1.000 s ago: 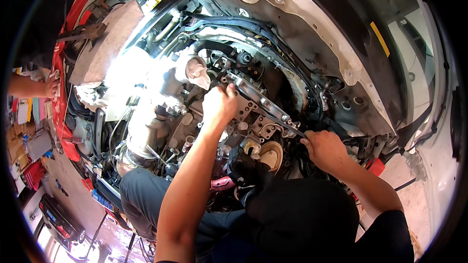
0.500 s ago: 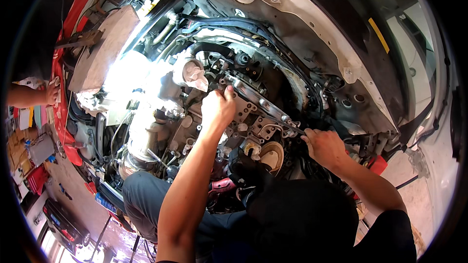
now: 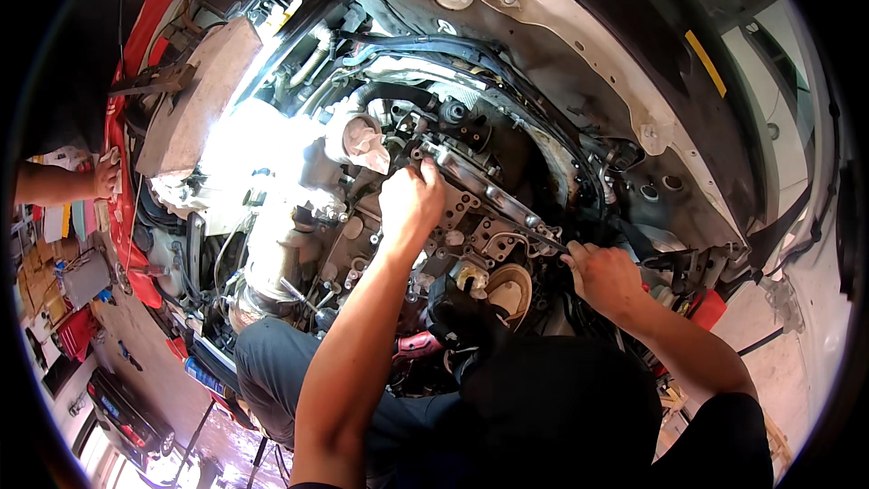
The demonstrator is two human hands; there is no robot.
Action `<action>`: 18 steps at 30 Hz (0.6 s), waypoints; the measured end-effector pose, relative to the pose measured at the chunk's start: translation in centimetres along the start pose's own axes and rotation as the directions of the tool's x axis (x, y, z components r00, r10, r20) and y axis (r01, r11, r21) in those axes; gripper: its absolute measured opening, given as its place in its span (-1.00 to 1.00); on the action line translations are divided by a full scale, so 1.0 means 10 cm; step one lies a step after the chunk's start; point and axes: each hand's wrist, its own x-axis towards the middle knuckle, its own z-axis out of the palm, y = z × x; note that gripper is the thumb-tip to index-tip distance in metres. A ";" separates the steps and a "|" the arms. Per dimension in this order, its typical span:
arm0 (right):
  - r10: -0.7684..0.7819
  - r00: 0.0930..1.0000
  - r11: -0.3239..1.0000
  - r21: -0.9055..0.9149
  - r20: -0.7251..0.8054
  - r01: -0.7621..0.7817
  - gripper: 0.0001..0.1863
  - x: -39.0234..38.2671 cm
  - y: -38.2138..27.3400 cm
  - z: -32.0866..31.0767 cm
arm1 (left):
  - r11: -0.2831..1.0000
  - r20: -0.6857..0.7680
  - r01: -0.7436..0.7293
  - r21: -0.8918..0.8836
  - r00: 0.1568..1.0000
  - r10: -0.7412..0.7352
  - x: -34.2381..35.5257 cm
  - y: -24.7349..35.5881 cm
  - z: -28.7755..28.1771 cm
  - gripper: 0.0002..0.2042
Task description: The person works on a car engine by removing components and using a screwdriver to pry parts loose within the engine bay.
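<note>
A long silver metal engine part [image 3: 489, 188] lies slantwise across the top of an opened engine [image 3: 362, 240]. My left hand [image 3: 412, 206] is closed at its upper left end, thumb pointing up along the metal. At the lower right, my right hand [image 3: 605, 281] has its fingers curled round the end of a thin metal bar [image 3: 547, 240]. This bar runs up to the silver part; I cannot tell whether the two are one piece. Just below the bar sits a round beige opening [image 3: 509, 293]. My fingers hide both gripped ends.
A pipe mouth stuffed with crumpled white paper [image 3: 367, 145] stands behind my left hand, near strong glare. Blue-grey hoses [image 3: 425, 47] arch behind the engine. A wooden board [image 3: 201, 95] leans at left, where another person's hand [image 3: 107, 177] rests on the red car edge [image 3: 120, 217].
The whole view has shifted slightly to the right. Both hands keep their grips, and the long silver part shines less along its upper face.
</note>
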 end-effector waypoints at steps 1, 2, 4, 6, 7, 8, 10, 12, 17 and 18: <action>-0.009 1.000 1.000 -0.007 -0.017 0.008 -0.78 0.00 0.01 0.01 | 1.000 0.025 -0.010 -0.004 1.000 0.010 0.00 -0.01 0.00 -0.46; -0.008 1.000 1.000 -0.008 -0.017 0.008 -0.78 0.00 0.00 -0.01 | 1.000 0.025 -0.010 -0.005 1.000 0.010 0.01 -0.02 0.00 -0.46; -0.012 0.999 1.000 -0.008 0.030 0.012 -0.73 0.02 -0.01 -0.05 | 0.999 0.003 -0.035 0.011 0.999 0.035 0.00 -0.02 -0.04 -0.49; 0.000 0.999 1.000 0.018 0.047 -0.001 -0.74 0.02 -0.02 -0.06 | 0.998 -0.088 -0.054 -0.032 0.995 0.051 -0.07 -0.04 -0.12 -0.54; 0.011 0.998 0.999 0.050 0.055 -0.013 -0.74 0.03 -0.02 -0.07 | 0.992 -0.108 -0.107 -0.062 0.989 0.100 -0.07 -0.11 -0.19 -0.60; -0.001 0.998 0.999 0.045 0.062 -0.002 -0.74 0.00 -0.03 -0.10 | 0.981 -0.069 -0.143 -0.128 0.988 0.135 -0.09 -0.16 -0.30 -0.63; 0.032 0.997 0.999 0.028 0.072 -0.034 -0.75 -0.09 -0.05 -0.27 | 0.965 -0.036 -0.230 -0.127 0.973 0.227 -0.15 -0.36 -0.45 -0.67; 0.027 0.991 0.995 0.096 0.132 -0.040 -0.76 -0.11 -0.14 -0.51 | 0.968 0.065 -0.239 -0.074 0.968 0.244 -0.39 -0.44 -0.49 -0.74; -0.225 0.956 0.875 0.470 0.189 0.113 -0.79 -0.03 -0.25 -0.31 | 0.968 0.093 -0.151 -0.201 0.981 0.172 -0.89 -0.52 -0.62 -0.77; -0.227 0.940 0.871 0.485 0.256 0.079 -0.79 0.00 -0.30 -0.21 | 0.968 0.080 -0.157 -0.193 0.981 0.175 -0.96 -0.56 -0.60 -0.77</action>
